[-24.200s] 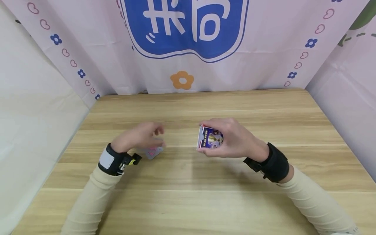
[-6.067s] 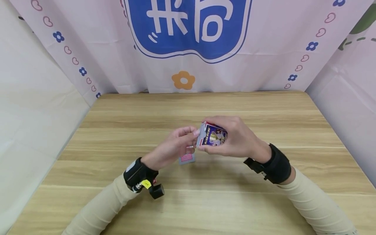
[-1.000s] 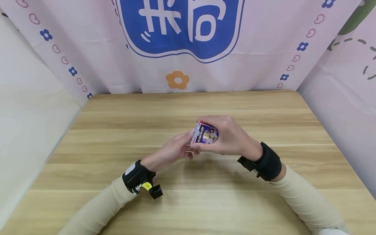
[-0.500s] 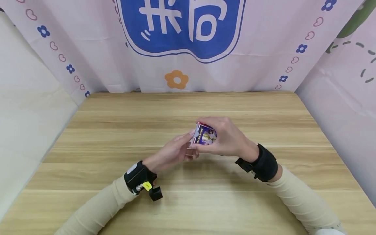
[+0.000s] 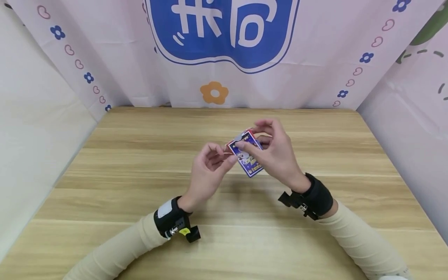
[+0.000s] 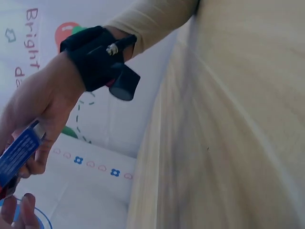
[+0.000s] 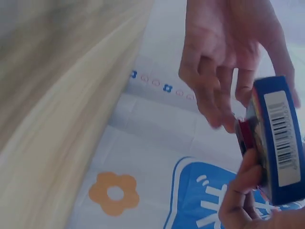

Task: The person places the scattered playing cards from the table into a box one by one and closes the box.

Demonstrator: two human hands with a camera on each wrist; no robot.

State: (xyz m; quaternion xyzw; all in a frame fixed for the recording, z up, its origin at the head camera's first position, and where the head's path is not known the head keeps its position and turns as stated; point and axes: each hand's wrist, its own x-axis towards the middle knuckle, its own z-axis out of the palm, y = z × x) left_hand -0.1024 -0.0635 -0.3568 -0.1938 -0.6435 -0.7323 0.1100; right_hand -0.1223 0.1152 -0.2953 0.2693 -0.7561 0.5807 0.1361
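Note:
In the head view a blue playing-card box (image 5: pixel 250 165) with a red and white border is held tilted above the table. My right hand (image 5: pixel 280 155) grips it, thumb across the printed front and fingers behind its right side. A pale grey edge shows at the top end. My left hand (image 5: pixel 206 171) is at the left corner, thumb tip on the edge and fingers curled close to it. The right wrist view shows the barcode side of the box (image 7: pixel 282 138) and a red flap (image 7: pixel 245 134) beside the left fingertips. The inside of the box is hidden.
A wood-grain table (image 5: pixel 224 241) lies under both hands. Behind it hangs a white cloth with a blue emblem (image 5: pixel 224 50) and an orange flower (image 5: pixel 214 92). Black wristbands with cameras sit on both wrists, including the left wristband (image 5: pixel 173 217).
The box has turned so its printed front shows more fully. My right fingers have shifted behind it, and my left hand has moved back to its corner. Cards seen earlier on the table no longer show.

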